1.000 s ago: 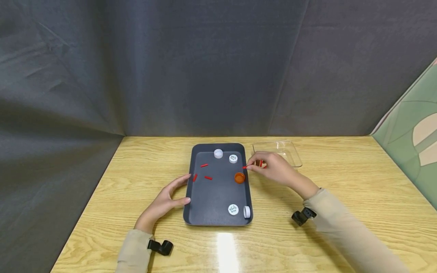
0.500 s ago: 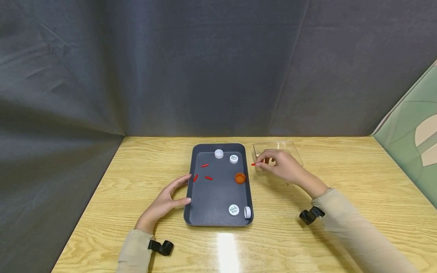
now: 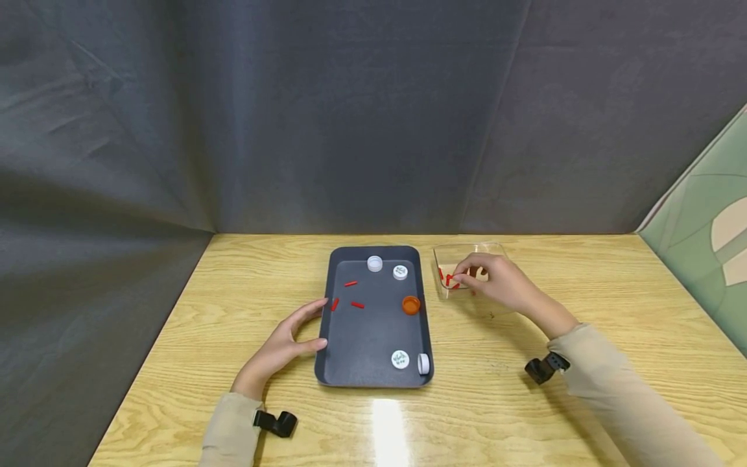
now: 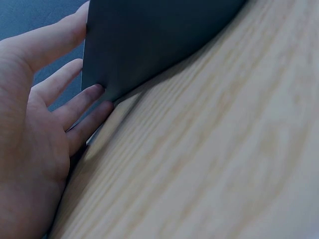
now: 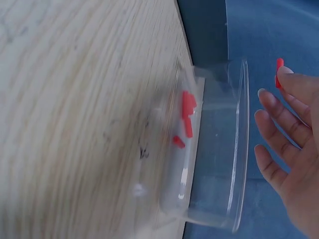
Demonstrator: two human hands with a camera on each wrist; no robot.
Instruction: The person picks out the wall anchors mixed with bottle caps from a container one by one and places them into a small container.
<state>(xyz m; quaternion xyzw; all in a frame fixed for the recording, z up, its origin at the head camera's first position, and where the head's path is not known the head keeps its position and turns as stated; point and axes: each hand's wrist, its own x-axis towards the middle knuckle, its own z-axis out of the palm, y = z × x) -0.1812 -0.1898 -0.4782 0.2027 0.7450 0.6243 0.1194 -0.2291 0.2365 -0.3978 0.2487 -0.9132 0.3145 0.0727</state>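
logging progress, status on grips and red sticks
Right grip: pinching red stick over clear container. Left grip: touching tray. Three red sticks on tray. Nothing seen blocking.

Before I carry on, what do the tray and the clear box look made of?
Tray: matte dark grey, perhaps plastic or coated metal; its even, muted surface leaves that open. Clear box: glossy and transparent, probably plastic, possibly glass; bright streaks line its rim and the table shows through its wall.

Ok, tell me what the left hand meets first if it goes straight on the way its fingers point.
The dark tray: the left hand points at its side wall and seems to touch it, though exact contact is hard to judge.
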